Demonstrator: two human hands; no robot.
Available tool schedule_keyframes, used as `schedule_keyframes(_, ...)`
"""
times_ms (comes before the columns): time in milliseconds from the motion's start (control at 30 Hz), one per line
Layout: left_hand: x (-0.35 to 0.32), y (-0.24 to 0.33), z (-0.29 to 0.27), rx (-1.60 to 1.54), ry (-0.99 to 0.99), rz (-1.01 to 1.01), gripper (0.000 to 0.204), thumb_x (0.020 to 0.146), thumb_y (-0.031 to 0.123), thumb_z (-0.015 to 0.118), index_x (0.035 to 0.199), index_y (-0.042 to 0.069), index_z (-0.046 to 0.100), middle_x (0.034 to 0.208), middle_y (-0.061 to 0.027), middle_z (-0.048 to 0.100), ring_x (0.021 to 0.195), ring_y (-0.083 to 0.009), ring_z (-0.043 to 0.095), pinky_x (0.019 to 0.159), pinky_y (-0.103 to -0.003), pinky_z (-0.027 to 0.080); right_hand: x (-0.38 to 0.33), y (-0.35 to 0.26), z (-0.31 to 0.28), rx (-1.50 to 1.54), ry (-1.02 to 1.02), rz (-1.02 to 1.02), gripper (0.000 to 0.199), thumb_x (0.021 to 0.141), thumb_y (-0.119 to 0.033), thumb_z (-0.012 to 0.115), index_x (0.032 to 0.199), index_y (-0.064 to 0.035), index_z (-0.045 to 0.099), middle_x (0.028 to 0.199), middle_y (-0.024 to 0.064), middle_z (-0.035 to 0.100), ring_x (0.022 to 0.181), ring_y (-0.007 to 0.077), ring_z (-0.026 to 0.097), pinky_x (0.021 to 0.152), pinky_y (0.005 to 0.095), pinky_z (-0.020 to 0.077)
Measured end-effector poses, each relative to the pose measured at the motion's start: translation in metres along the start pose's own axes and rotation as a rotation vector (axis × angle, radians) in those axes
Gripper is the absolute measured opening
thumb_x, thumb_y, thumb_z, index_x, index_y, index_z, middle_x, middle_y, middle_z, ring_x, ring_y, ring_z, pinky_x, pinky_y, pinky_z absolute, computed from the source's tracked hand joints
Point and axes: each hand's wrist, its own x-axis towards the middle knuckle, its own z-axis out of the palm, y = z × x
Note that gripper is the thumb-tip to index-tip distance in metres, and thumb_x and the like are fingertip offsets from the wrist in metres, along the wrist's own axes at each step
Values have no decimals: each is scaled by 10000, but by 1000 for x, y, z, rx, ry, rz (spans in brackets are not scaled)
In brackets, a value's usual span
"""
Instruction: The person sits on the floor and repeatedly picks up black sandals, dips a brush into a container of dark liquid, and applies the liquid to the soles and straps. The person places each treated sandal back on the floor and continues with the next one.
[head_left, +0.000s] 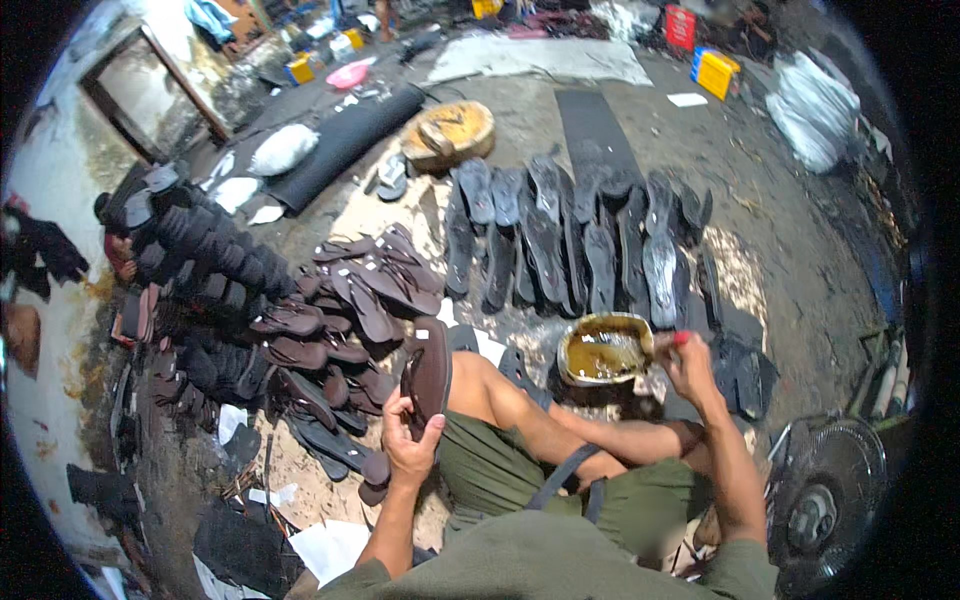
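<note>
My left hand (410,447) grips a dark brown flip-flop (428,372) by its lower end, holding it upright beside my knee. The thumb lies on one side and the fingers wrap the other. My right hand (689,368) is closed round the red handle of a brush (664,343). The brush's head points into an open tin (566,362) of yellowish-brown, glue-like liquid. Behind the tin, several black soles (601,262) lie in rows on the ground. To the left of my left hand is a heap of brown flip-flops (372,310).
Stacks of black soles (215,262) stand at the left. A round wooden block (462,130) and a rolled black sheet (350,147) lie farther off. A fan (815,510) stands close at my right. White plastic bags (815,112) sit at the far right.
</note>
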Motion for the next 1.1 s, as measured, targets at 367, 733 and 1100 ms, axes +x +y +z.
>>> schedule_keyframes(367,63,59,43,-602,-258,-239,605,1002,277,661,1496,-6,456,1365,-113,611,1187,-173,610,1044,-314,477,36,-95,-57,1102,642,500,284,1010,-273,676,1172,-40,655,1024,-10,659,891,69,569,823,249,472)
schedule_keyframes(733,56,100,134,-1262,-613,-551,691,1006,573,521,1430,29,477,1229,-171,661,917,-312,721,776,-416,621,63,-191,-69,1115,584,127,268,990,-192,695,1188,-27,623,1087,39,669,998,134,621,897,291,504)
schedule_keyframes(1100,26,66,145,-1406,-979,-509,587,1076,436,436,1589,197,282,1471,-121,506,1246,-273,592,1057,-433,500,47,-196,-33,855,498,-65,188,963,-109,695,1123,-19,655,1065,90,697,1014,166,651,906,338,507)
